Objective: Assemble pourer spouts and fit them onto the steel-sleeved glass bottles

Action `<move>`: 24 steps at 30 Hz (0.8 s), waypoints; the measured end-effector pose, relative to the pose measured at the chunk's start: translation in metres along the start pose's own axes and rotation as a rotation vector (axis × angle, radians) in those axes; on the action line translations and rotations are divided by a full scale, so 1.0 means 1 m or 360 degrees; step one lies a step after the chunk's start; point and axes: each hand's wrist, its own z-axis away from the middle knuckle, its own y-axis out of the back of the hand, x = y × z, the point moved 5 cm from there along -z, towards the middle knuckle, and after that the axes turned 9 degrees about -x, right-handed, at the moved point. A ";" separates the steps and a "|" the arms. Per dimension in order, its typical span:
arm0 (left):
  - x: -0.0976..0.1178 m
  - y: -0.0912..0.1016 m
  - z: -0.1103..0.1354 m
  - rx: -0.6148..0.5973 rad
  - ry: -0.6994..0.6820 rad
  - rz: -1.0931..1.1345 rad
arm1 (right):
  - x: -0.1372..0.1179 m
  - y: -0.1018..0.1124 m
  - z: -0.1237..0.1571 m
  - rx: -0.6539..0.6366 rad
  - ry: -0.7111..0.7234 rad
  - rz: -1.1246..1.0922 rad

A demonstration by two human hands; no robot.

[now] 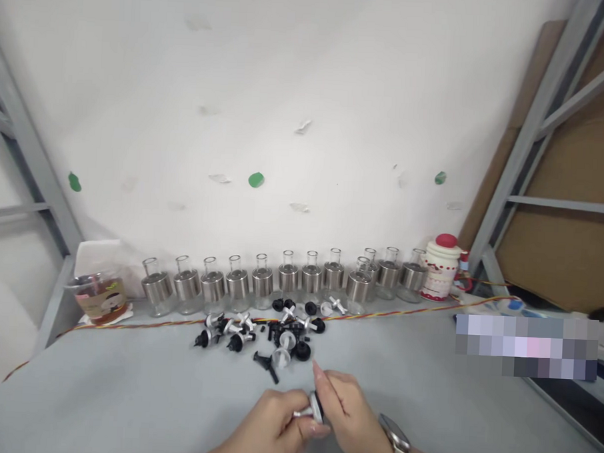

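Close to me at the front of the grey table, my left hand (279, 419) pinches a small pour spout (316, 407) with a pale round flange, a whitish stem and a dark edge. My right hand (347, 409), with a watch on its wrist, closes on the dark side of the same spout, its thumb pointing up and away. The fingers cover part of the piece. Beyond the hands lies a loose heap of parts: a black spout piece (266, 365), a clear disc (281, 357), a black round cap (302, 351) and several black-and-silver spouts (237, 342).
Several glass bottles (238, 287) with metal sleeves stand in a row along the white wall (337, 108). A twisted red-yellow wire (152, 322) runs before them. At left is a cup of brown drink (101, 302), at right a cream bottle with red lid (439, 269). Metal frames flank both sides.
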 end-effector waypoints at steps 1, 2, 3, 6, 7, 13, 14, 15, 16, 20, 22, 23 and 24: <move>0.000 -0.001 0.000 -0.0042 0.0033 0.0086 | -0.002 0.000 0.001 -0.0013 0.0062 0.0043; 0.002 -0.002 0.002 -0.0087 0.0059 0.0148 | -0.005 0.000 0.002 -0.0035 0.0134 0.0086; 0.003 -0.001 0.003 -0.0124 0.0085 0.0199 | -0.007 -0.001 0.003 -0.0056 0.0209 0.0129; 0.007 0.002 0.011 -0.0191 0.0177 0.0311 | -0.014 -0.002 0.007 -0.0082 0.0429 0.0238; 0.007 0.003 0.013 -0.0208 0.0202 0.0337 | -0.015 -0.002 0.009 -0.0073 0.0480 0.0266; 0.005 0.003 0.010 -0.0200 0.0108 0.0018 | -0.013 -0.004 0.006 -0.0217 0.0560 0.0382; 0.005 0.003 0.008 -0.0158 0.0067 -0.0106 | -0.011 -0.004 0.004 -0.0260 0.0518 0.0381; 0.004 0.002 0.007 -0.0115 0.0027 -0.0220 | -0.010 -0.004 0.001 -0.0301 0.0450 0.0356; 0.004 0.002 0.005 -0.0070 -0.0011 -0.0313 | -0.008 -0.004 -0.003 -0.0337 0.0362 0.0303; 0.002 0.006 -0.002 0.0173 -0.0128 -0.0514 | 0.001 0.002 -0.016 -0.0328 0.0016 -0.0120; 0.000 0.013 -0.004 0.0322 -0.0142 -0.0554 | 0.009 0.012 -0.023 -0.0188 -0.0070 -0.0290; -0.002 0.018 -0.005 0.0394 -0.0122 -0.0532 | 0.014 0.019 -0.027 -0.0089 -0.0086 -0.0307; -0.004 0.023 -0.005 0.0459 -0.0091 -0.0479 | 0.020 0.027 -0.030 0.0007 -0.0077 -0.0262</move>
